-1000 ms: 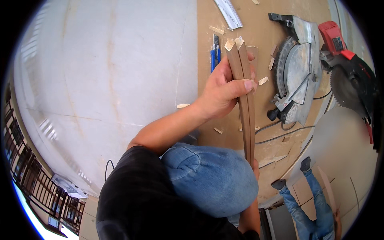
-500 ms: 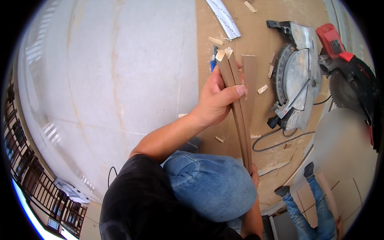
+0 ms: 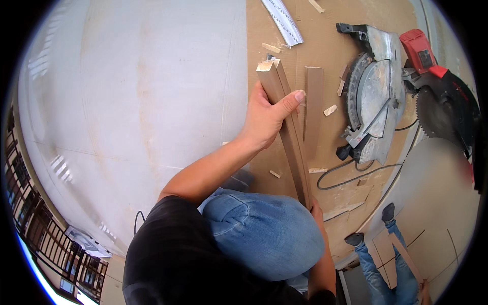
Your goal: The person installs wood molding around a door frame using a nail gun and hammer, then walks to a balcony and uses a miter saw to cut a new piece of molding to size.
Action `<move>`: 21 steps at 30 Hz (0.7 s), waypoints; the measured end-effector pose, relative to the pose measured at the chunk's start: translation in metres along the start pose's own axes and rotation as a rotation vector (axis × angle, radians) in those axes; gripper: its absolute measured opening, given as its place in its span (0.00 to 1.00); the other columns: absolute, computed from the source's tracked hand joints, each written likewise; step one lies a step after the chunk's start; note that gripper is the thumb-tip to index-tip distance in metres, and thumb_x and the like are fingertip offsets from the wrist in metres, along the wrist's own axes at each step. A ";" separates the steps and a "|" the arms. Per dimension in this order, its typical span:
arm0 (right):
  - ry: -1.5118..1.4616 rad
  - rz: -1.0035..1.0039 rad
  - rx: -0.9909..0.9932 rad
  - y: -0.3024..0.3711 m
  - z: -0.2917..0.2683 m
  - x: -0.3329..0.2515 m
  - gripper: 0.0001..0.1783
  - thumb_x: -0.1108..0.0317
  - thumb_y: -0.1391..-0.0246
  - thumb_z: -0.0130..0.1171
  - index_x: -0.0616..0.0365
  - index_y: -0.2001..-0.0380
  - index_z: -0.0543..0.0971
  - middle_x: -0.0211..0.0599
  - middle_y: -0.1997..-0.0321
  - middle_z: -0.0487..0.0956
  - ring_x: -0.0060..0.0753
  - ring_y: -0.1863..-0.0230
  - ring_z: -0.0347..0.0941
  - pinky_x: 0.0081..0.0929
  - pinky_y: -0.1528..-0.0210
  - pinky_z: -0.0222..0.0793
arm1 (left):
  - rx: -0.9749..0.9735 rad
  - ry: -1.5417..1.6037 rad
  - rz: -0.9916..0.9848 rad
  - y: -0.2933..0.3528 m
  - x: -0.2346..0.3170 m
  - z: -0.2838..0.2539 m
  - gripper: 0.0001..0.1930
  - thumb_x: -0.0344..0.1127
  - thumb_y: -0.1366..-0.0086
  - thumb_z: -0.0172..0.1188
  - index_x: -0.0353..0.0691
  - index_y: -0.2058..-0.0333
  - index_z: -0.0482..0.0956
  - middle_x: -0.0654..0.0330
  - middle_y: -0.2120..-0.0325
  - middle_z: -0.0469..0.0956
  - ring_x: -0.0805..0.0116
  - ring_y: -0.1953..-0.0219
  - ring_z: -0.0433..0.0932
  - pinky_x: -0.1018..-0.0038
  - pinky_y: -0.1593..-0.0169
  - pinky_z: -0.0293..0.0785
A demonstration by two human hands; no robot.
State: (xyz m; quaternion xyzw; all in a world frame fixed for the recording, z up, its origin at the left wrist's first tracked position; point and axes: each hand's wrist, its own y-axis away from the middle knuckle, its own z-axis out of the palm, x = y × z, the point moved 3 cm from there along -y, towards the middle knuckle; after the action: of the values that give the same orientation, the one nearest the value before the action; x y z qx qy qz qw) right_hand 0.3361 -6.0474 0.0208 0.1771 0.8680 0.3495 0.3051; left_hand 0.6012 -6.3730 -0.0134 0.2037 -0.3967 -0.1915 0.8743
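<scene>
Two long brown wooden trim strips (image 3: 291,134), pale at their cut far ends, lie side by side and slant across in front of me. My left hand (image 3: 265,116) is closed around them near the far end, its thumb lying over the top. At the near end, beside my bent knee in blue jeans, my right hand (image 3: 317,212) grips the strips; the knee partly hides its fingers. Just right of the strips, a flat brown board (image 3: 314,114) lies on the brown cardboard sheet (image 3: 335,195).
On the right stands a mitre saw (image 3: 378,96) with a bare toothed blade and a black cable (image 3: 333,187). Small wood offcuts (image 3: 330,110) and a silvery printed strip (image 3: 284,23) lie about. Another person's legs (image 3: 373,269) and a held board (image 3: 405,256) show at lower right.
The far ends of the strips have swung left with my left hand, and the left strip now shows a broader face. The other person's board has shifted across their leg.
</scene>
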 end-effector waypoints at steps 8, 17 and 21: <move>-0.259 -0.222 -0.041 -0.061 -0.037 -0.054 0.36 0.61 0.39 0.69 0.64 0.32 0.69 0.62 0.40 0.78 0.66 0.39 0.75 0.46 0.38 0.72 | 0.110 0.008 0.056 -0.007 -0.014 -0.023 0.21 0.35 0.31 0.70 0.36 0.49 0.68 0.59 0.61 0.79 0.73 0.63 0.79 0.72 0.59 0.80; 0.342 -0.127 0.388 -0.219 -0.048 -0.177 0.33 0.60 0.38 0.69 0.69 0.37 0.71 0.64 0.40 0.77 0.67 0.41 0.75 0.48 0.38 0.71 | 0.088 0.035 0.095 0.010 0.005 -0.013 0.22 0.36 0.31 0.69 0.39 0.48 0.66 0.62 0.65 0.76 0.74 0.65 0.78 0.72 0.59 0.78; -0.038 0.015 0.296 -0.234 -0.050 -0.152 0.27 0.64 0.39 0.69 0.68 0.42 0.76 0.64 0.42 0.77 0.67 0.43 0.76 0.48 0.39 0.70 | -0.008 0.077 0.079 0.021 0.016 -0.005 0.26 0.36 0.31 0.69 0.34 0.42 0.66 0.59 0.57 0.78 0.74 0.60 0.79 0.72 0.57 0.79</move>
State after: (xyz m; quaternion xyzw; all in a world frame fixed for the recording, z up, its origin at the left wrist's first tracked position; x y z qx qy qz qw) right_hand 0.3956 -6.3132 -0.0568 0.2332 0.9028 0.2164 0.2895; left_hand 0.6184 -6.3622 0.0035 0.1917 -0.3695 -0.1505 0.8967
